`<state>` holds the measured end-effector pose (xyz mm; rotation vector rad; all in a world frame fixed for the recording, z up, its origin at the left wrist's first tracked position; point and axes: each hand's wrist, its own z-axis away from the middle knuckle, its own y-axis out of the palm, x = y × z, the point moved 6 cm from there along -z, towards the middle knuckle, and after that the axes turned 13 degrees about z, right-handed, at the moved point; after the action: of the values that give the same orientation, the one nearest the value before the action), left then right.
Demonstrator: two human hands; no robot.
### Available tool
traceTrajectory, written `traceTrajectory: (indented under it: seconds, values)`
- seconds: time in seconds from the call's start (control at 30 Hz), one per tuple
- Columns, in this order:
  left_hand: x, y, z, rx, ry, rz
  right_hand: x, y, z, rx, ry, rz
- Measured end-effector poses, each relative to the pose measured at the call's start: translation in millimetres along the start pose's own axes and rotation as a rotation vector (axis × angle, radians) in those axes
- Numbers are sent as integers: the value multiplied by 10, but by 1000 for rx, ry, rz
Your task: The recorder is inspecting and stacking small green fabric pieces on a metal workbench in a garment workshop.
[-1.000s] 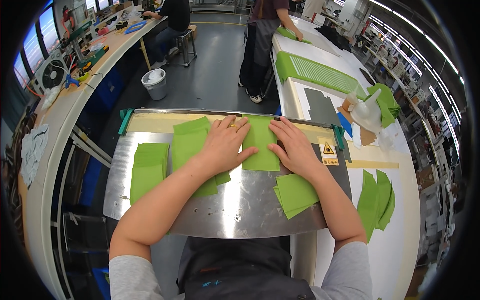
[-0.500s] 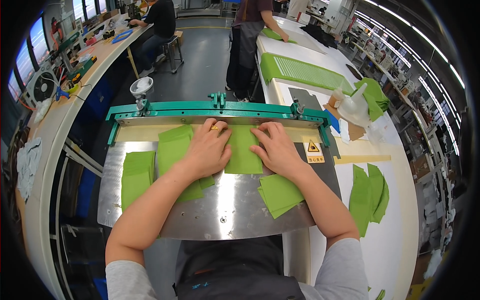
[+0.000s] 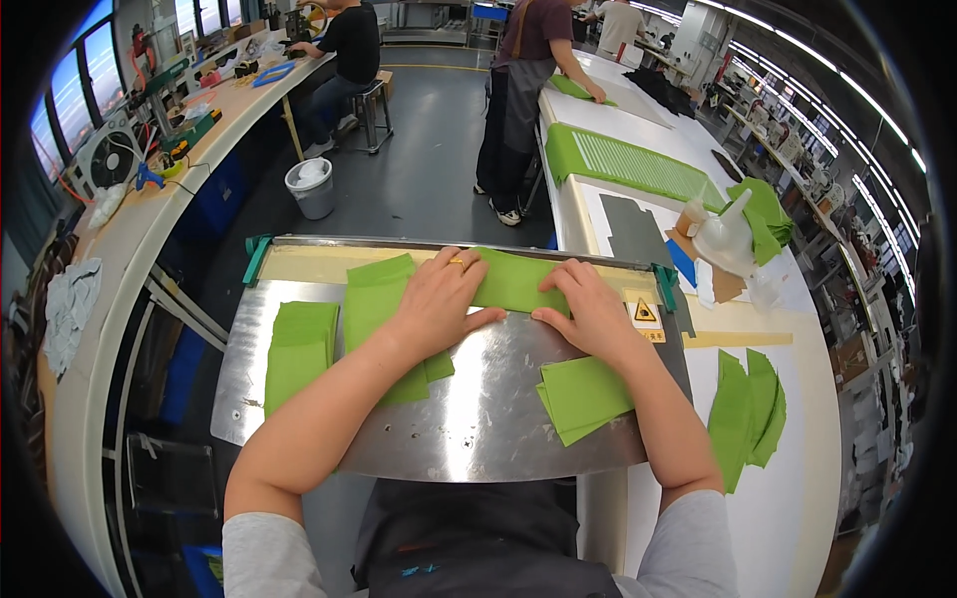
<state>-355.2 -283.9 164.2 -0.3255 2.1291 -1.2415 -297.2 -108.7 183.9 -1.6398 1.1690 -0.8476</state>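
Note:
A green fabric piece [image 3: 516, 280] lies along the far edge of the metal plate [image 3: 464, 424], between my hands. My left hand [image 3: 446, 299] rests over its left end, fingers stretched toward the far edge and thumb held apart. At the right end, my right hand [image 3: 586, 311] has bent fingers on the cloth, its thumb apart near the piece's lower edge. Left of them lie a stack of green pieces [image 3: 374, 319], partly under my left forearm, and another green stack [image 3: 299, 344]. Several small green pieces [image 3: 583, 397] sit beside my right forearm.
Green brackets [image 3: 256, 261] stand at the plate's far corners, near a yellow warning label [image 3: 645, 315]. A worktable [image 3: 688, 384] on the right holds green cut pieces [image 3: 733, 414] and a white bottle [image 3: 725, 234]. A white bucket [image 3: 311, 189] stands beyond; two co-workers are farther off.
The long green bar no longer shows across the plate's far edge. The fabric between my hands now lies wider sideways and shorter front to back. My right hand is farther from my left.

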Motion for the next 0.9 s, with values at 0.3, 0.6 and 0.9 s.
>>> traceTrajectory:
  seconds: [0.3, 0.6, 0.9]
  values:
    - [26, 49, 46, 66, -32, -34, -130, 121, 24, 25, 78, 29]
    - [71, 38, 61, 13, -10, -46, -89, 157, 0, 21, 50, 94]
    - [41, 2, 36, -23, 50, -15, -36, 109, -2, 32, 60, 100]
